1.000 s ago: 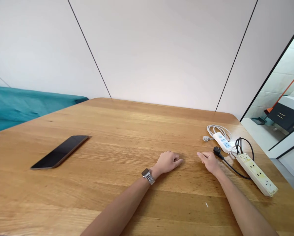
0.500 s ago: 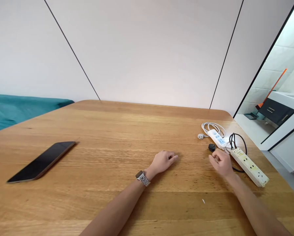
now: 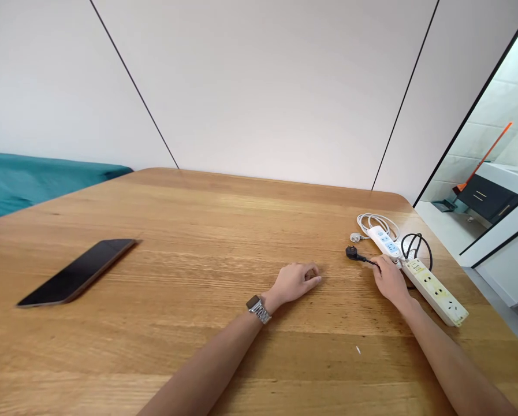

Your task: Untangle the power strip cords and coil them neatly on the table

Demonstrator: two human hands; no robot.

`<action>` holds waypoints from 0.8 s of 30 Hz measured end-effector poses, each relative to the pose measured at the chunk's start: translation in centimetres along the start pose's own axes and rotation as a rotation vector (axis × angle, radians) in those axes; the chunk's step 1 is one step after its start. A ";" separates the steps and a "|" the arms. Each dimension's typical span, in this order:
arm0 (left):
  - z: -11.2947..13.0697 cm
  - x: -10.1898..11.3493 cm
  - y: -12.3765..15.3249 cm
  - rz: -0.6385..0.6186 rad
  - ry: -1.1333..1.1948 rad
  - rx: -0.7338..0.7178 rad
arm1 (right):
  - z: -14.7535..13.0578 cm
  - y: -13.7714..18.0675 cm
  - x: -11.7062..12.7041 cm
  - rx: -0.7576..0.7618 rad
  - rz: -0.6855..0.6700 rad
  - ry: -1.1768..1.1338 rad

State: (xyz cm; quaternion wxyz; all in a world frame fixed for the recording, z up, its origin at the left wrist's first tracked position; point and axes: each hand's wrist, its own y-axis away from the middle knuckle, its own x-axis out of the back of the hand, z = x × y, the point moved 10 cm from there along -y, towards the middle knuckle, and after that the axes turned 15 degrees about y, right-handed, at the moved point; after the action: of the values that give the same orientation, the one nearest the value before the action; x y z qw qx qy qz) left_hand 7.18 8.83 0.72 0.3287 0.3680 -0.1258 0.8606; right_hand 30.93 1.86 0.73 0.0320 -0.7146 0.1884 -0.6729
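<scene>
My right hand (image 3: 387, 277) rests on the wooden table (image 3: 198, 231) beside a long cream power strip (image 3: 436, 291). Its fingers are closed round the strip's black cord just behind the black plug (image 3: 351, 252), which points left. My left hand (image 3: 297, 281), a metal watch on its wrist, lies on the table with its fingers loosely curled and nothing in it. Behind the right hand lies a small white power strip with blue sockets (image 3: 385, 241), its white cord coiled and its white plug (image 3: 354, 237) lying loose.
A dark phone (image 3: 79, 270) lies face up at the left of the table. A teal cushion (image 3: 33, 179) sits beyond the table's left edge. White wall panels stand behind. At the right an opening shows a tiled room with an orange-handled tool (image 3: 484, 157).
My right hand went right to the cream strip and closed on its black cord. The black plug now lies further left, pointing left. The left hand stayed put.
</scene>
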 end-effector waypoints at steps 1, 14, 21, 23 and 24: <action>0.0 0.0 0.0 0.002 0.001 0.000 | -0.2 -0.5 -0.3 -0.011 -0.001 0.010; -0.2 0.0 0.2 0.040 0.007 -0.034 | -1.5 -8.2 -2.8 0.076 -0.164 0.158; -0.4 0.0 0.3 0.047 0.030 -0.030 | 0.6 -10.4 -1.9 0.073 -0.230 0.226; -0.5 0.1 0.3 0.050 0.050 -0.027 | 1.2 -10.4 -1.2 0.052 -0.216 0.218; -0.5 0.1 0.3 0.051 0.068 -0.026 | 1.5 -10.4 -0.6 0.043 -0.200 0.207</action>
State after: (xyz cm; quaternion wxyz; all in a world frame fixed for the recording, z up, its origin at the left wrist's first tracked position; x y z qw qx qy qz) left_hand 6.65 8.89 0.47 0.3154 0.3307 -0.1349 0.8792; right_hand 34.78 11.41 3.12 -0.0396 -0.6559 0.1042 -0.7466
